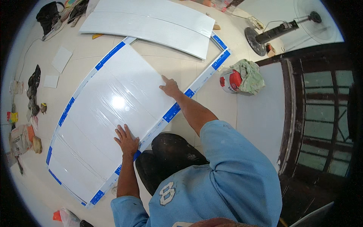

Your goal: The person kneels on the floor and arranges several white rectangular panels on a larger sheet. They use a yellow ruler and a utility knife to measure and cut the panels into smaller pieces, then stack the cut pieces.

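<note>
White panels (94, 100) under wrinkled clear film lie inside a long frame (140, 143) with blue-and-white protective tape on its rails. My left hand (127, 142) rests flat on the panel surface by the near rail, fingers spread. Farther along, my right hand (171, 87) touches the far edge of the last panel, with its index finger stretched out and the others partly bent. Beyond that edge the frame is unfilled and the tiled floor shows through. Loose white panels (151, 22) lie across the frame's far end.
A paint bucket (228, 80) with a green cloth (249, 77) over it stands right of the frame. Behind it are a black fan (274, 36) and a dark-framed door (325, 117). A tape measure (44, 108), white offcuts (61, 59) and bags (20, 139) lie at left.
</note>
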Motion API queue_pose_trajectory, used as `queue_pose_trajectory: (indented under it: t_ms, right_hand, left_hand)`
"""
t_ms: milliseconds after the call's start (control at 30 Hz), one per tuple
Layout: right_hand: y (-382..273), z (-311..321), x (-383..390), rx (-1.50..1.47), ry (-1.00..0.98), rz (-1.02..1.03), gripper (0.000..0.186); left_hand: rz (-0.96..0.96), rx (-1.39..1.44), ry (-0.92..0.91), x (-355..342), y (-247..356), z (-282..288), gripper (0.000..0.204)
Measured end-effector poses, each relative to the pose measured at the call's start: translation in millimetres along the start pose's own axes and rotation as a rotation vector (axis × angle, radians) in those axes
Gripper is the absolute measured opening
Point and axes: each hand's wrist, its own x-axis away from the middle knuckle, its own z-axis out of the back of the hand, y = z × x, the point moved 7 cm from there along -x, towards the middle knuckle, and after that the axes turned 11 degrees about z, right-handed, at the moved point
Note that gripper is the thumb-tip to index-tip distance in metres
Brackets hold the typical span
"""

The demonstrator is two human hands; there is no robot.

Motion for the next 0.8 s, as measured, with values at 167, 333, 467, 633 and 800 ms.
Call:
queue_pose_trajectory:
  t_ms: [167,333,467,633,800]
  right_hand:
    - [-9.2,7.6,20.9,0.188,0.020,-0.040,0.093]
    - [16.3,9.7,30.0,0.095,0.064,0.088,0.092]
    - [28.6,15.9,7.4,0.000,-0.037,0.121,0.084]
    - [185.6,142.2,-51.9,0.102,0.650,-0.073,0.078]
    - [267.3,208.6,-97.6,-0.489,0.585,-0.501,0.057]
  left_hand:
    - [-0.095,0.055,0.054,-2.5,-11.6,-8.1,0.114]
    - [-0.086,0.072,-0.005,3.5,-2.7,-12.4,0.108]
    - [-0.047,0.178,0.137,5.8,-16.9,-17.5,0.092]
    - [-0.094,0.561,0.290,-2.4,81.7,24.7,0.049]
    - [-0.068,1.260,-0.156,-103.8,256.8,61.7,0.042]
